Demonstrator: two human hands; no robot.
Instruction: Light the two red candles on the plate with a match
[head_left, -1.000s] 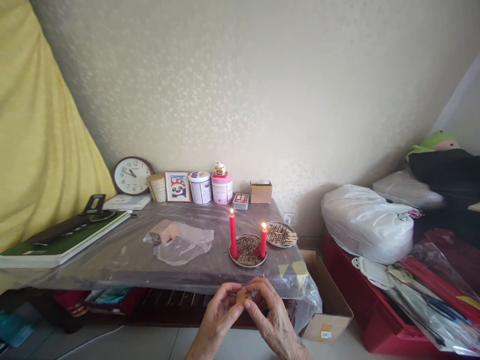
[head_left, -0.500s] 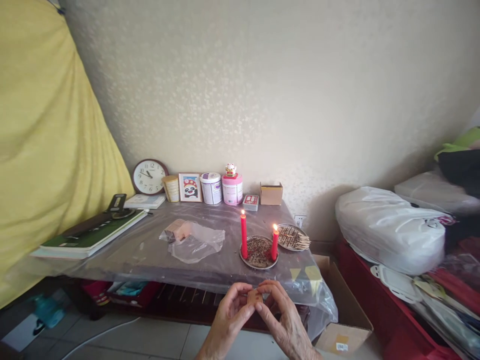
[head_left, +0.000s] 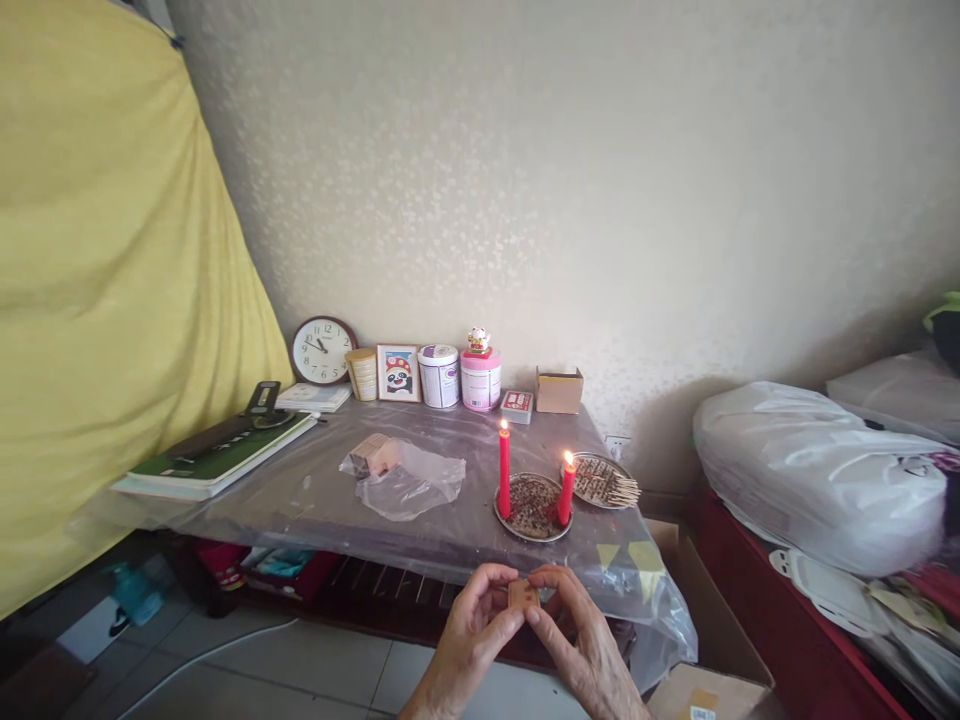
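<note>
In front of the table's near edge, both hands pinch a small tan matchbox with dark reddish marks. My left hand grips its left side between thumb and fingers. At the right side, my right hand closes on it the same way. Beyond the hands, a tall red candle and a shorter, leaning red candle burn on a round metal plate with dark specks. Behind it lies a second plate with a bundle of thin pale sticks at its right rim.
A wrapped pack lies in torn clear plastic on the covered table. Along the wall stand a clock, tins and a small carton. A cardboard box is on the floor at right.
The view has turned slightly left, so the table and its things appear further right. Both hands still hold the matchbox, nearly unchanged in grip.
</note>
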